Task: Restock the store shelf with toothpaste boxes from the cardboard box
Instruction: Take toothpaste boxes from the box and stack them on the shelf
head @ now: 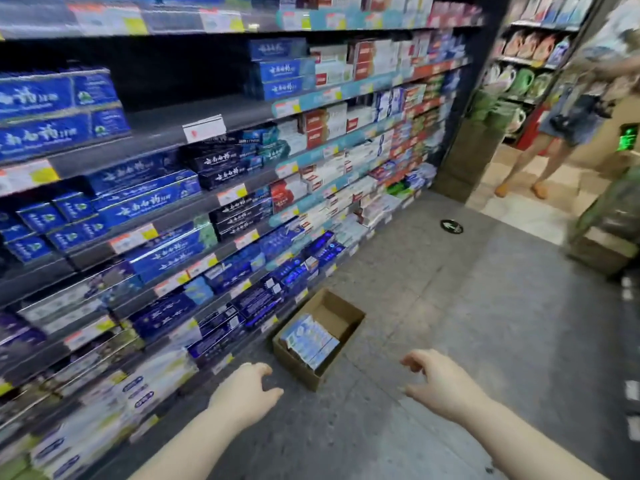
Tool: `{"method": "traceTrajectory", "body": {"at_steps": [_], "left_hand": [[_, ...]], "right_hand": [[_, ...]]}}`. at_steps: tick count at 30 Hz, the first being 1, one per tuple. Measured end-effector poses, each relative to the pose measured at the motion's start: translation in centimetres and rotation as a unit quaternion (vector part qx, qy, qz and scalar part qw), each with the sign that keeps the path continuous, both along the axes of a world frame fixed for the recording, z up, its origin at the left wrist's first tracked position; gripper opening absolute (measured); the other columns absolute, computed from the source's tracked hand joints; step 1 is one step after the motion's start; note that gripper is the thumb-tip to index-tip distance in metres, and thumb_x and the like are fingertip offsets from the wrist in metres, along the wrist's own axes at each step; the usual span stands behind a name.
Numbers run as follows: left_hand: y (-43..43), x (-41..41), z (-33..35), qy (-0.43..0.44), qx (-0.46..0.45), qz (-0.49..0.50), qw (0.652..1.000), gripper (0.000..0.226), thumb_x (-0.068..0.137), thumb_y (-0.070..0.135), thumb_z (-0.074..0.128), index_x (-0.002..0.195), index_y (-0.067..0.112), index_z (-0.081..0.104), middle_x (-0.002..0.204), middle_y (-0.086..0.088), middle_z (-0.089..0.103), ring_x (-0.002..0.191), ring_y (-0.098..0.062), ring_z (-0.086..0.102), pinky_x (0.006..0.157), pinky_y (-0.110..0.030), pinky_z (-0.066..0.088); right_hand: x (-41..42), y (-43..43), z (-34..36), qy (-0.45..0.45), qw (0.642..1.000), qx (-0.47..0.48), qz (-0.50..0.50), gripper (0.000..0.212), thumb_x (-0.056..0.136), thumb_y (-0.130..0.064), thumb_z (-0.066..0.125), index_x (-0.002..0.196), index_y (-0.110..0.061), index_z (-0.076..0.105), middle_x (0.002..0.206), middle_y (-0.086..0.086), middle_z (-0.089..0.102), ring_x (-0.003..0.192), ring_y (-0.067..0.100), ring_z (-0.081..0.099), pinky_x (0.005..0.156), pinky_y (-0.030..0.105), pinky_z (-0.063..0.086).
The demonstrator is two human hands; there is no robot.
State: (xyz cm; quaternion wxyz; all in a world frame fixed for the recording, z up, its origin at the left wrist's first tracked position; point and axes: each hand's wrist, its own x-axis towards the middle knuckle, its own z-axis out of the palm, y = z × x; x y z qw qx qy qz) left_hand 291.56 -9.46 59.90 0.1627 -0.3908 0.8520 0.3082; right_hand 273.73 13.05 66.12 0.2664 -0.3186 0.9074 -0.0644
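Bare hands reach forward, left hand (247,389) and right hand (438,379) apart, fingers loosely curled, holding nothing. Beyond them, on the floor (450,306), the cardboard box (341,320) holds pale toothpaste boxes (310,339) beside the store shelf (194,133).

Ahead of us the grey floor (485,323) bears a round green arrow sticker (451,226). Beyond it we see a person (568,123) in shorts standing on tan tiles (530,211), near a far rack (519,77) of green and pink packs. A green lit sign (628,137) glows at right.
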Motion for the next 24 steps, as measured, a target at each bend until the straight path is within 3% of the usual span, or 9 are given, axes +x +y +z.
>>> {"method": "traceTrajectory", "body": {"at_steps": [4,9,16,24], "left_hand": [[-0.1,-4.2,-2.1,-0.019,0.007,0.017,1.0,0.055,0.085,0.047,0.052,0.135,0.025,0.041,0.137,0.0,0.046,0.113,-0.018,0.056,0.088,-0.032,0.05],[-2.2,-11.3,-5.1,-0.016,0.021,0.042,0.999,0.061,0.082,0.049,0.054,0.136,0.024,0.04,0.14,0.002,0.046,0.12,-0.018,0.052,0.096,-0.035,0.047],[-7.8,-22.2,-6.1,-0.015,0.02,0.08,0.996,0.059,0.084,0.048,0.054,0.136,0.024,0.038,0.139,-0.001,0.044,0.12,-0.022,0.051,0.094,-0.034,0.046],[-12.3,-30.5,-8.3,0.013,0.116,0.202,0.972,0.052,0.087,0.029,0.059,0.134,0.015,0.042,0.138,-0.009,0.043,0.125,-0.023,0.045,0.1,-0.029,0.037]], "right_hand": [[-4.6,0.3,-1.7,-0.005,1.0,0.002,-0.004,0.045,0.082,-0.037,0.062,0.123,-0.025,0.05,0.124,-0.001,0.053,0.112,0.014,0.053,0.092,0.025,0.042],[-12.2,-1.9,-3.6,-0.018,1.0,0.01,0.002,0.044,0.081,-0.035,0.061,0.123,-0.025,0.05,0.125,-0.002,0.052,0.113,0.013,0.052,0.092,0.026,0.043],[-24.0,-8.8,-4.9,-0.038,0.999,0.023,0.03,0.043,0.082,-0.031,0.059,0.124,-0.024,0.05,0.125,-0.001,0.053,0.114,0.012,0.053,0.094,0.024,0.041],[-34.3,-18.8,-8.3,-0.081,0.987,0.068,0.12,0.043,0.083,-0.03,0.059,0.124,-0.024,0.05,0.128,-0.002,0.051,0.118,0.01,0.052,0.097,0.022,0.04]]}}
